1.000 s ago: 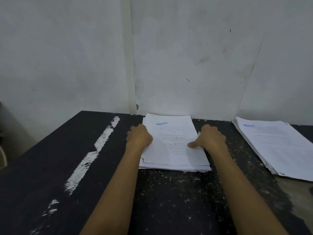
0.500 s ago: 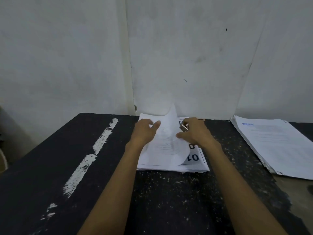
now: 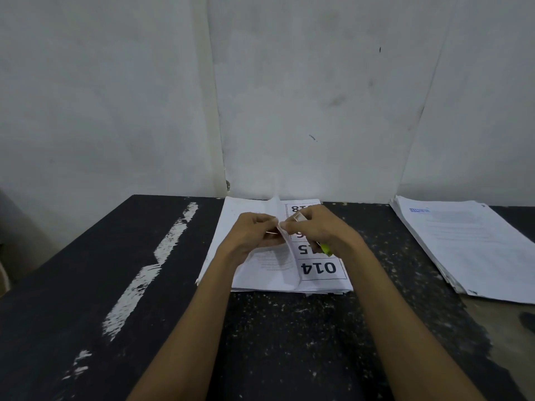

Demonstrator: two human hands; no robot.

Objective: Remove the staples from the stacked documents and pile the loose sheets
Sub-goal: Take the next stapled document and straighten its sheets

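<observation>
Stapled stack [image 3: 333,280] sits mid-counter, far edge against the wall [image 3: 318,96], near edge slightly fanned. The top sheet [image 3: 285,256] is lifted and curled up along its middle, exposing the page below with large printed numbers, "014" readable upside-down. Left grip [image 3: 254,231]: fingers curled, pinching the raised edge of that top sheet from the left. Right grip [image 3: 320,227]: also curled, fingertips meeting the left ones at the same raised edge, and holding a slim tool [image 3: 325,249], yellow-green end poking out under the palm and a pale end showing above the fingers. Tool type can't be made out. The staple itself is too small or hidden by the fingers. Both forearms come in low over the counter [image 3: 289,342], which is black, scuffed and speckled white. A white paint streak [image 3: 150,273] runs diagonally on its left half. The second paper pile [image 3: 463,247] lies flat at the right, well apart from the stack, blue header on top.
</observation>
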